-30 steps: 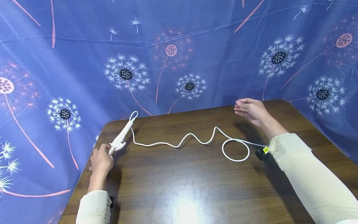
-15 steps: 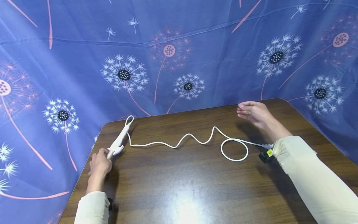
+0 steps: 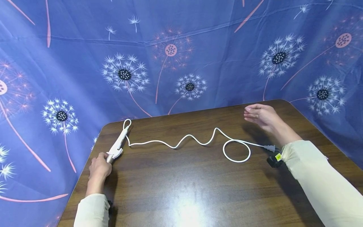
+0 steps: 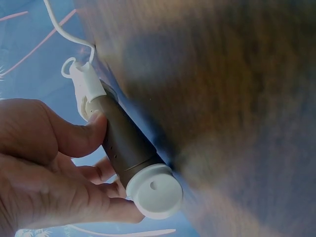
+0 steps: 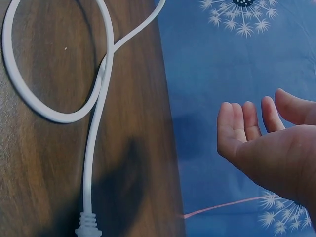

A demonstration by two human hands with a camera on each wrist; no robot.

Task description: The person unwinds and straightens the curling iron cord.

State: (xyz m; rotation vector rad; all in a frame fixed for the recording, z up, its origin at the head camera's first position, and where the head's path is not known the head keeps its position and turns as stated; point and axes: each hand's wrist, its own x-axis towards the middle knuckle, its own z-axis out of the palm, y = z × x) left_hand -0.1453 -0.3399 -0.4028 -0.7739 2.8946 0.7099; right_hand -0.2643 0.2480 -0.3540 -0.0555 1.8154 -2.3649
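A white curling iron (image 3: 117, 146) lies slanted at the table's left side, its handle pointing to the back. My left hand (image 3: 99, 167) grips its metallic barrel (image 4: 127, 136), thumb on one side and fingers curled behind. The white end cap (image 4: 159, 193) juts out past the fingers in the left wrist view. From the looped handle end, the white cord (image 3: 175, 146) winds across the table to a coil and a plug (image 3: 270, 148). My right hand (image 3: 262, 116) hovers over the back right of the table, fingers loosely bent, holding nothing; the plug is near its wrist.
The brown wooden table (image 3: 170, 183) has rounded back corners. A blue dandelion-print cloth (image 3: 227, 56) hangs behind it and along both sides. At my right wrist sits a black device (image 3: 274, 161) with a yellow label.
My left hand and the curling iron have shifted slightly left and nearer, the handle end most. My right hand has drifted a little right, and the plug has come out from behind the sleeve.
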